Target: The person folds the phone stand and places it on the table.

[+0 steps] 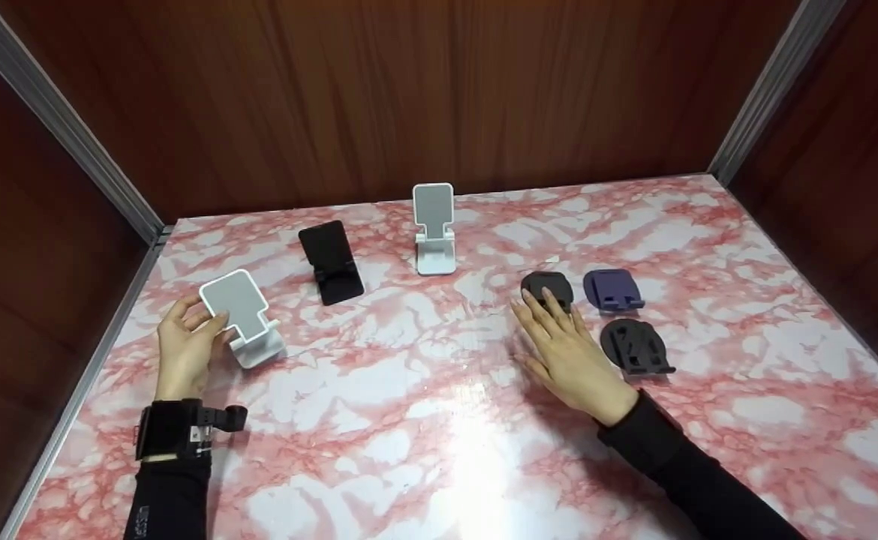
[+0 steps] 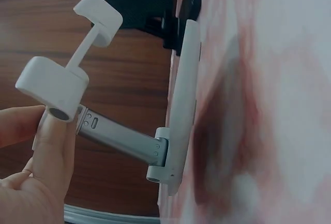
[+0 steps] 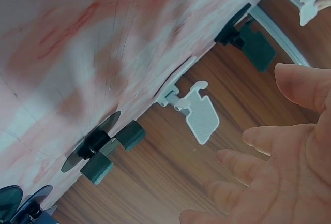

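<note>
At the left of the head view, my left hand pinches the edge of a white phone stand with a grey pad. The left wrist view shows the fingers at the stand's head and its white base close to the tabletop. My right hand is held palm down with straight, spread fingers. Its fingertips overlap a black round-based phone stand in the head view, but the right wrist view shows the palm apart from that stand, holding nothing.
A black phone stand and another white phone stand stand toward the back. On the right sit a purple round-based stand and a second black one. Wood-look panels enclose the marbled table.
</note>
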